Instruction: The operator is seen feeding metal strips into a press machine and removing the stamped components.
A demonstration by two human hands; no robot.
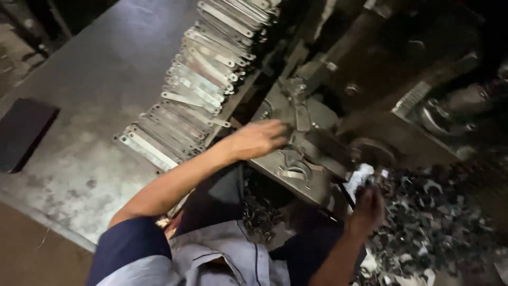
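While the left hand (259, 139) presses a flat grey metal strip (302, 117) into the dark press die (296, 159), fingers closed on it, the right hand (368, 209) grips a thin dark rod (346, 193); seating the strip squarely seems due next.

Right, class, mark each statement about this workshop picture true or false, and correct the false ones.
1. The left hand reaches onto the metal machine. True.
2. The flat metal strips lie scattered on the floor. False: they are stacked in a row on the grey table.
3. The right hand is beside a heap of dark metal scraps. True.
4. The person wears long sleeves. False: the dark blue sleeve is short and the forearm is bare.
5. A dark flat pad lies on the table. True.
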